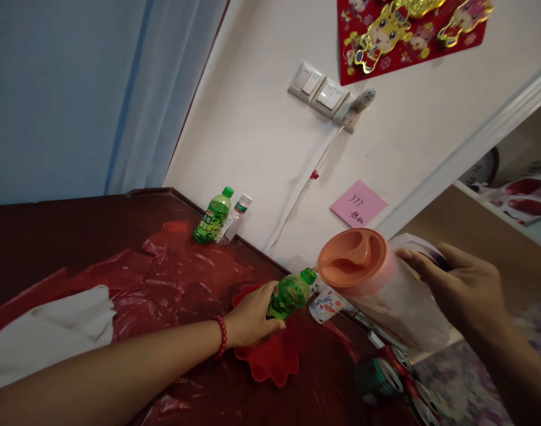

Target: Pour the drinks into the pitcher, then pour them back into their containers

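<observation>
My left hand (251,319) is wrapped round a small green bottle (292,291) with a green cap, over a red scalloped plastic dish (273,358) on the dark red table (52,236). My right hand (457,284) grips the far end of a pink-lidded clear jug (368,272), held tilted on its side just right of the bottle. The jug's orange-pink lid faces me. A red bead bracelet sits on my left wrist.
A second green bottle (213,216) and a small clear bottle (235,216) stand against the wall. Red plastic sheet (182,278) and a white cloth (52,331) lie on the table. Cans (386,378) lie at the table's right edge. Wall switches, a plug and cable hang above.
</observation>
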`<act>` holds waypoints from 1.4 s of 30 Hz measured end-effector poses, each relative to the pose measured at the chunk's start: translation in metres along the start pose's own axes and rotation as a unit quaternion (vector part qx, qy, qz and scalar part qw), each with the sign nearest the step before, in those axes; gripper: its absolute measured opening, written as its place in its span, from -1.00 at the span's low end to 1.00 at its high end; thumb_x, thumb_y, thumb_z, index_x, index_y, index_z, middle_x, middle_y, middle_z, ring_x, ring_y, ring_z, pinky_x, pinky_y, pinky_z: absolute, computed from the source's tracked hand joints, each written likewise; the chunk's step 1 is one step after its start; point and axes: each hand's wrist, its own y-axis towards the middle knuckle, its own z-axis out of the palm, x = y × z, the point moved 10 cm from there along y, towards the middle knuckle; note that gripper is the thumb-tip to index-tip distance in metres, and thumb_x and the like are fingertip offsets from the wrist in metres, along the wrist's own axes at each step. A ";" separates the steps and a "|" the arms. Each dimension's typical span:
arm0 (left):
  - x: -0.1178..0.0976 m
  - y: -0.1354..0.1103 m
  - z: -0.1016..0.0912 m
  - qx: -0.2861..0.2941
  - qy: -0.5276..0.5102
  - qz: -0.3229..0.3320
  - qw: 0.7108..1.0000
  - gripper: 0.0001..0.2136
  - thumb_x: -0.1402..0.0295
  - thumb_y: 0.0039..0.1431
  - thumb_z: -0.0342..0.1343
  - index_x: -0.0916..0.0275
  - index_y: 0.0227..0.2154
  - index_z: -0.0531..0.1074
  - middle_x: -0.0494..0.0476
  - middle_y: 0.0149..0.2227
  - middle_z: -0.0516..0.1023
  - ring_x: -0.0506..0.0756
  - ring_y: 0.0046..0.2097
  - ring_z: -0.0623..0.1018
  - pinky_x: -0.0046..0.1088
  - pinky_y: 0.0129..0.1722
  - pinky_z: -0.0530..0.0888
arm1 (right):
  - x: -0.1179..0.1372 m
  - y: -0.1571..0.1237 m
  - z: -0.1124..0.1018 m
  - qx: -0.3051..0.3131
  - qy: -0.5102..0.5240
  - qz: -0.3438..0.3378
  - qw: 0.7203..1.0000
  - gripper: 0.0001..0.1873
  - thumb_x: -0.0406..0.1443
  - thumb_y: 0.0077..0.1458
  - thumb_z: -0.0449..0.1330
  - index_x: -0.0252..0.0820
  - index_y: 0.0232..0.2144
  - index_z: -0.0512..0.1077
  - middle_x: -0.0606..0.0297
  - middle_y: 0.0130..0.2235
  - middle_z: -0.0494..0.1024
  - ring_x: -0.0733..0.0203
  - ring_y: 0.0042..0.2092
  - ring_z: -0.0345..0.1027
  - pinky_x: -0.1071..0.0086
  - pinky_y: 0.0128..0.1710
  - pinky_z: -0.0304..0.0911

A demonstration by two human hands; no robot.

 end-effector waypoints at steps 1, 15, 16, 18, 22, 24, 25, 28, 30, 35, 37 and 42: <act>0.000 0.000 0.000 0.000 -0.001 0.000 1.000 -0.39 0.42 -0.02 0.28 0.21 0.12 0.25 0.26 0.09 0.46 0.29 0.10 0.46 -0.18 0.10 0.38 | 0.000 0.000 0.000 0.002 0.000 0.000 1.000 -0.35 0.25 -0.14 0.26 -0.15 -0.67 0.18 0.45 -0.62 0.06 0.32 -0.55 -0.05 0.45 -0.61 -0.16; -0.004 -0.002 -0.001 0.003 0.004 -0.002 1.000 -0.45 0.41 -0.01 0.26 0.17 0.08 0.26 0.21 0.06 0.47 0.26 0.08 0.47 -0.22 0.07 0.39 | -0.003 -0.001 0.001 0.005 -0.004 0.009 1.000 -0.35 0.26 -0.14 0.27 -0.15 -0.67 0.21 0.45 -0.63 0.07 0.30 -0.55 -0.04 0.44 -0.61 -0.14; -0.004 -0.002 -0.002 0.003 0.005 -0.001 1.000 -0.44 0.41 -0.01 0.26 0.18 0.08 0.26 0.21 0.06 0.47 0.26 0.08 0.47 -0.21 0.08 0.39 | -0.003 -0.001 0.001 0.005 -0.003 0.009 1.000 -0.35 0.26 -0.14 0.27 -0.15 -0.66 0.21 0.45 -0.63 0.07 0.30 -0.55 -0.04 0.44 -0.61 -0.14; -0.005 -0.001 -0.002 0.003 0.009 -0.003 1.000 -0.44 0.41 -0.02 0.26 0.19 0.08 0.25 0.23 0.07 0.47 0.27 0.08 0.47 -0.21 0.08 0.39 | -0.003 -0.001 0.002 0.006 -0.001 0.007 1.000 -0.35 0.26 -0.13 0.27 -0.15 -0.65 0.23 0.45 -0.63 0.08 0.30 -0.55 -0.04 0.44 -0.61 -0.14; -0.002 -0.001 -0.001 0.004 0.005 -0.011 1.000 -0.45 0.40 -0.02 0.26 0.18 0.08 0.26 0.23 0.07 0.47 0.27 0.08 0.47 -0.21 0.07 0.40 | -0.004 -0.002 0.003 0.007 0.011 0.011 1.000 -0.35 0.27 -0.15 0.28 -0.14 -0.64 0.22 0.45 -0.62 0.07 0.30 -0.55 -0.04 0.44 -0.61 -0.15; -0.001 -0.001 -0.001 0.004 0.003 -0.006 1.000 -0.44 0.39 -0.01 0.26 0.16 0.08 0.26 0.22 0.07 0.47 0.27 0.08 0.47 -0.21 0.07 0.40 | -0.005 -0.002 0.002 0.007 0.015 0.012 1.000 -0.35 0.26 -0.14 0.29 -0.14 -0.65 0.21 0.45 -0.62 0.07 0.30 -0.55 -0.05 0.44 -0.61 -0.15; -0.001 -0.001 -0.001 0.003 0.003 -0.003 1.000 -0.44 0.39 -0.01 0.26 0.16 0.08 0.26 0.22 0.07 0.47 0.27 0.08 0.47 -0.21 0.07 0.40 | -0.005 -0.002 0.002 0.006 0.014 0.013 1.000 -0.35 0.25 -0.14 0.30 -0.14 -0.65 0.20 0.45 -0.63 0.07 0.30 -0.55 -0.05 0.44 -0.61 -0.15; -0.001 -0.001 -0.001 -0.003 0.003 0.004 1.000 -0.44 0.39 -0.01 0.25 0.16 0.09 0.25 0.22 0.07 0.47 0.28 0.09 0.47 -0.19 0.08 0.39 | -0.006 -0.002 0.002 0.009 0.002 0.014 1.000 -0.36 0.23 -0.11 0.30 -0.15 -0.65 0.21 0.45 -0.63 0.07 0.30 -0.55 -0.03 0.43 -0.60 -0.13; -0.001 -0.001 -0.001 -0.004 0.002 0.006 1.000 -0.43 0.39 -0.01 0.26 0.16 0.10 0.25 0.22 0.07 0.47 0.28 0.09 0.47 -0.18 0.08 0.39 | -0.008 -0.002 0.002 0.010 0.004 0.013 1.000 -0.36 0.23 -0.11 0.30 -0.15 -0.65 0.21 0.45 -0.62 0.07 0.30 -0.54 -0.04 0.43 -0.60 -0.13; -0.003 0.000 -0.002 0.000 0.002 0.007 1.000 -0.43 0.39 -0.01 0.27 0.17 0.10 0.25 0.22 0.07 0.47 0.28 0.09 0.47 -0.18 0.09 0.39 | -0.009 -0.003 0.003 0.013 0.004 0.015 1.000 -0.36 0.23 -0.10 0.30 -0.15 -0.65 0.22 0.45 -0.63 0.09 0.30 -0.54 -0.02 0.44 -0.60 -0.12; -0.003 0.000 -0.002 0.000 0.003 0.004 1.000 -0.42 0.40 -0.01 0.27 0.18 0.10 0.25 0.23 0.07 0.47 0.28 0.09 0.47 -0.19 0.09 0.38 | -0.008 -0.003 0.004 0.013 0.003 0.016 1.000 -0.37 0.23 -0.11 0.30 -0.15 -0.64 0.22 0.45 -0.64 0.09 0.30 -0.54 -0.02 0.44 -0.60 -0.13; -0.004 0.000 -0.002 -0.002 0.001 0.000 1.000 -0.44 0.41 -0.02 0.27 0.17 0.08 0.27 0.22 0.07 0.47 0.27 0.09 0.47 -0.21 0.08 0.39 | -0.003 -0.003 0.002 0.009 0.015 0.000 1.000 -0.37 0.21 -0.09 0.30 -0.15 -0.66 0.20 0.46 -0.63 0.07 0.32 -0.55 -0.05 0.45 -0.60 -0.15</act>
